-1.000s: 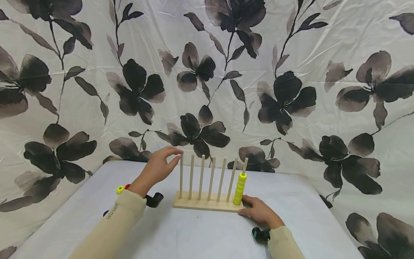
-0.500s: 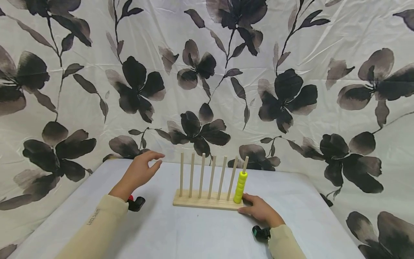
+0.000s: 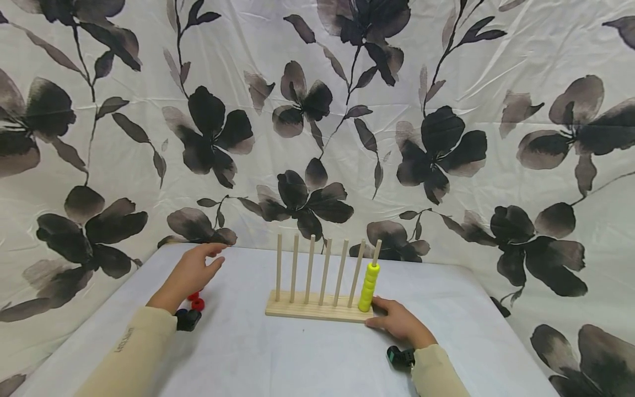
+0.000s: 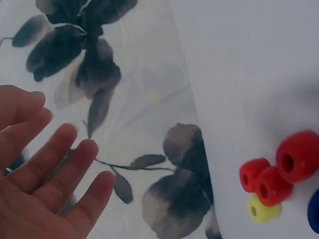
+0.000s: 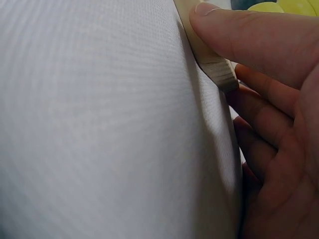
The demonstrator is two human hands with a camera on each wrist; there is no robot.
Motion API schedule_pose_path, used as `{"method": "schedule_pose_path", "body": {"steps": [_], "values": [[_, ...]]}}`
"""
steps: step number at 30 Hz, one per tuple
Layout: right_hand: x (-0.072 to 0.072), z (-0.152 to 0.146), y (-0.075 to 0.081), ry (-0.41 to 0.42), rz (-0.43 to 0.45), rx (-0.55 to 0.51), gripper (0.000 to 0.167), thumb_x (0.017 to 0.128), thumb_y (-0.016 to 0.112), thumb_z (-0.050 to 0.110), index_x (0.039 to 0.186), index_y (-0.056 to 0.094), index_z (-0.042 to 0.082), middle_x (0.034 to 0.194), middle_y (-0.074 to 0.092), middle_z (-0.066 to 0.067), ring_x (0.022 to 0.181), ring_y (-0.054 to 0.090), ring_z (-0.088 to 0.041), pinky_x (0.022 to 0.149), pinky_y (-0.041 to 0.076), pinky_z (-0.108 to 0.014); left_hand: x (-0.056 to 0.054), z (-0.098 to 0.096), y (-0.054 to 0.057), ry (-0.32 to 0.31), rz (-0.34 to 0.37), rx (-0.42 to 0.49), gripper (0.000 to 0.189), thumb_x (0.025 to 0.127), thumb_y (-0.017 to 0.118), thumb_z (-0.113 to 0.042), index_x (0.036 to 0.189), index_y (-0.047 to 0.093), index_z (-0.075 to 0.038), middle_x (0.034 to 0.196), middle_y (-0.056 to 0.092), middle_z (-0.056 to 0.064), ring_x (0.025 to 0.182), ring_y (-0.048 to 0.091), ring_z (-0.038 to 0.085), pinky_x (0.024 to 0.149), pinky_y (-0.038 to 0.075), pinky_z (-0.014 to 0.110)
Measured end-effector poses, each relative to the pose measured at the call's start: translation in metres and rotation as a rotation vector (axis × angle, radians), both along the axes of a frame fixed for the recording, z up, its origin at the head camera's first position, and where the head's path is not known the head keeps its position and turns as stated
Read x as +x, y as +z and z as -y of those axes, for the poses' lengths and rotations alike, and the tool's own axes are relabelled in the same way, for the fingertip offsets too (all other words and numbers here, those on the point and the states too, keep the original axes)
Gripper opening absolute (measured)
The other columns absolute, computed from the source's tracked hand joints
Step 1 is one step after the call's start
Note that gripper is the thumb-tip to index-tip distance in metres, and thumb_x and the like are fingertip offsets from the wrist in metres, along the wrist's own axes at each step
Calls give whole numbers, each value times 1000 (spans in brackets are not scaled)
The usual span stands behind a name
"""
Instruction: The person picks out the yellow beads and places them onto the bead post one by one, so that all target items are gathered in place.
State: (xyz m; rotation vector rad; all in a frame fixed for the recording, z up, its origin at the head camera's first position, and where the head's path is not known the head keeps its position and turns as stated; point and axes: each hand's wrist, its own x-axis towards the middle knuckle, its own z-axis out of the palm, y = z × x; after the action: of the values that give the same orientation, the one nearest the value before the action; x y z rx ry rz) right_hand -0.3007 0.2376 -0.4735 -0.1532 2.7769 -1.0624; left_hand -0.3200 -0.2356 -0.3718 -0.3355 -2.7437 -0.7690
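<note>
A wooden peg rack point(image 3: 317, 313) stands upright on the table, with several thin pegs. Yellow beads point(image 3: 368, 288) are stacked on its rightmost peg; the other pegs are bare. My right hand point(image 3: 399, 322) grips the right end of the base, thumb on the front edge point(image 5: 219, 30) and fingers around the end. My left hand point(image 3: 187, 274) is above the table's left side with nothing in it, fingers relaxed and spread in the left wrist view. Red beads point(image 3: 198, 304) lie close by it, partly hidden by the wrist. A yellow bead point(image 4: 264, 209) and a blue bead point(image 4: 314, 211) lie beside them.
The table point(image 3: 297, 364) has a white cover. Behind it hangs a floral cloth point(image 3: 367, 110). A dark wrist camera point(image 3: 188, 319) sits on the left wrist and another camera point(image 3: 399, 358) on the right one.
My left hand has moved left and down, away from the top of the leftmost peg towards the loose beads. The right hand stays at the base of the rack.
</note>
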Motion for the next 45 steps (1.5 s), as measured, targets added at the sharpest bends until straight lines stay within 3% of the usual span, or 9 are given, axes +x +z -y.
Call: {"method": "schedule_pose_path", "body": {"steps": [11, 22, 30, 37, 45], "values": [[-2, -1, -3, 11, 0, 0, 77, 78, 77, 42, 143, 49, 13, 149, 45, -14, 141, 34, -40, 113, 27, -62, -6, 27, -18, 74, 144, -41, 44, 97, 54, -19, 136, 50, 0, 139, 43, 33, 128, 39, 51, 104, 36, 65], [-2, -1, -3, 7, 10, -1, 77, 79, 77, 41, 144, 47, 13, 150, 44, -13, 142, 33, -39, 113, 26, -62, -10, 48, -35, 120, 228, -64, 42, 93, 52, -11, 132, 52, 5, 132, 43, 38, 113, 47, 47, 103, 37, 66], [-2, -1, -2, 6, 2, -3, 77, 78, 77, 41, 144, 48, 13, 150, 44, -13, 142, 34, -39, 113, 27, -62, -11, 51, -39, 179, 358, -50, 45, 92, 51, -7, 135, 46, 7, 136, 41, 37, 117, 45, 50, 102, 37, 66], [-2, -1, -2, 14, 0, -16, 76, 79, 77, 40, 143, 48, 13, 150, 44, -13, 142, 34, -39, 113, 27, -61, -16, 58, -49, 214, 435, -42, 47, 91, 50, 0, 136, 44, 9, 136, 42, 38, 117, 47, 50, 101, 39, 64], [-1, -1, -1, 18, -11, -6, 74, 80, 76, 39, 143, 49, 13, 150, 44, -13, 141, 35, -39, 113, 28, -61, -20, 65, -57, 180, 469, -67, 45, 85, 49, 5, 129, 50, 11, 125, 50, 38, 101, 53, 42, 98, 42, 65]]}}
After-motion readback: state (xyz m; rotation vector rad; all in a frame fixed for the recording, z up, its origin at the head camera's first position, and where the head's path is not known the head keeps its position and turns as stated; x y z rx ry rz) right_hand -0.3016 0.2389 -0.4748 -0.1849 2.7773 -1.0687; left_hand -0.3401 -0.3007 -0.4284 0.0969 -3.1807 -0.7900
